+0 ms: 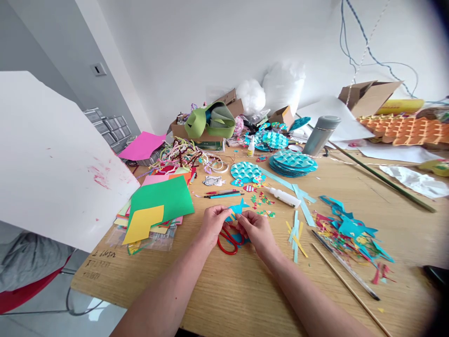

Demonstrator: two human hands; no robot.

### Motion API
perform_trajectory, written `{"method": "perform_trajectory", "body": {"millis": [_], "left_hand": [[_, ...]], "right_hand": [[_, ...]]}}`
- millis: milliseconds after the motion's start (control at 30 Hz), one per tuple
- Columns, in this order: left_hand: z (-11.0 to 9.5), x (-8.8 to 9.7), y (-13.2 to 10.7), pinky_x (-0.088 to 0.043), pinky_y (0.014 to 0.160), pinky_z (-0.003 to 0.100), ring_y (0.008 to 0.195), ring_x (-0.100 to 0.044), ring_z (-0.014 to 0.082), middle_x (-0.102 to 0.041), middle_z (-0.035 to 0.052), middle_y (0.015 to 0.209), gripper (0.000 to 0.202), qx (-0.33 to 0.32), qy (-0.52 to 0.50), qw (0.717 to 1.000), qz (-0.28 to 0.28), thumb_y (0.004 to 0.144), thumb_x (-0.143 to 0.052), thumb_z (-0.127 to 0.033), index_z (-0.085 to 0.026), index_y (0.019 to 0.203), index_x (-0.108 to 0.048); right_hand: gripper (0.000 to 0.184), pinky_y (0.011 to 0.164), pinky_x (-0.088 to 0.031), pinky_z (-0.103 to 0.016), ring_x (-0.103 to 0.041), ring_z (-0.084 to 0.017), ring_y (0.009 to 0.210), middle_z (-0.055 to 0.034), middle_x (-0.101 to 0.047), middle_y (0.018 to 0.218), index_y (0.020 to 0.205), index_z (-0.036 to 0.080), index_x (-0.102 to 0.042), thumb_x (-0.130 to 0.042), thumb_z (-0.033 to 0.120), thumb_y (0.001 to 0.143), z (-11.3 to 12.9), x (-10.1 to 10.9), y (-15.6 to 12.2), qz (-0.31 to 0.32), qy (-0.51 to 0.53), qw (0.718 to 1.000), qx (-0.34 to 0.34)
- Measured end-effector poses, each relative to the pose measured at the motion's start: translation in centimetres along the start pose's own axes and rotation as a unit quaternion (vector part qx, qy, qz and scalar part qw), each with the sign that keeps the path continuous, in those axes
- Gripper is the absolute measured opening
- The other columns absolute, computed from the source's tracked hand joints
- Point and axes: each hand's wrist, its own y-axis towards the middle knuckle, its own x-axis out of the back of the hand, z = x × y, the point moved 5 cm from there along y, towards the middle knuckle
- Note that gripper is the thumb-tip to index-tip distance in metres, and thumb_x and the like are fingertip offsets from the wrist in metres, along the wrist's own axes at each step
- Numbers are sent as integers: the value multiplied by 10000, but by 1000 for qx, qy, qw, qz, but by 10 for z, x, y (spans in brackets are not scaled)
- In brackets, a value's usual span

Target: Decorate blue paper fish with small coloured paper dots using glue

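My left hand [212,223] and my right hand [255,229] meet at the middle of the wooden table [245,290]. Both pinch a small blue paper fish shape [239,208] held just above the tabletop. Red-handled scissors [228,241] lie flat on the table under my hands, partly hidden by them. A white glue bottle [285,197] lies on its side a little to the right of the fish. Small coloured paper bits [262,201] are scattered just beyond my fingers.
Green and yellow paper sheets [154,206] are stacked at left beside a large white board [52,159]. Blue scraps [351,229], thin sticks [345,267], blue scaled discs [293,161], a grey flask [321,135] and cardboard boxes [368,96] fill the right and back.
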Motion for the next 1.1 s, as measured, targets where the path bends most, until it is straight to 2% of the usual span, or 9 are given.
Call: {"method": "perform_trajectory", "body": {"millis": [200, 367, 533, 733, 967, 1100], "left_hand": [[-3, -1, -1, -388, 389, 205, 462, -554, 120, -582, -2, 562, 254, 11, -29, 1000, 2, 641, -687, -376, -145, 597, -592], [-4, 0, -1, -386, 398, 194, 471, -531, 98, -610, 11, 607, 228, -4, 5, 1000, 6, 612, -714, -339, -125, 655, -646], [-4, 3, 1, -399, 393, 193, 485, -508, 101, -584, 6, 583, 206, -21, 26, 999, -21, 610, -696, -318, -123, 656, -646], [-5, 2, 0, -403, 394, 196, 485, -500, 101, -574, -2, 569, 201, -35, 34, 998, -26, 609, -683, -324, -129, 639, -644], [-3, 1, 0, -395, 397, 204, 480, -545, 117, -589, 5, 581, 237, -3, 3, 1000, 7, 665, -640, -367, -142, 605, -598], [-2, -1, 0, -403, 406, 197, 474, -547, 106, -600, 6, 600, 232, -1, 18, 999, 29, 631, -689, -345, -122, 673, -641]], "right_hand": [[422, 392, -296, -235, -393, -96, 387, 9, -531, 463, 560, 195, -534, -649, 593, 645, 3, 0, 0, 2, -4, 1000, -1], [413, 387, -286, -231, -390, -92, 380, 5, -539, 458, 557, 187, -546, -677, 572, 627, 0, 0, 1, -1, -1, 1000, -3], [423, 387, -292, -231, -399, -94, 385, -2, -556, 470, 562, 185, -555, -671, 585, 637, 0, -1, 0, -1, -6, 1000, 5], [439, 381, -294, -231, -390, -90, 380, 0, -554, 465, 564, 185, -552, -680, 601, 618, 2, -1, 0, 2, -2, 1000, 6], [473, 383, -296, -225, -388, -84, 382, 9, -533, 450, 562, 177, -536, -666, 628, 618, 4, 0, 0, -1, -6, 1000, 15], [477, 382, -291, -224, -376, -81, 380, 19, -519, 444, 565, 180, -532, -674, 633, 599, 5, 0, -1, -5, 1, 1000, 2]]}}
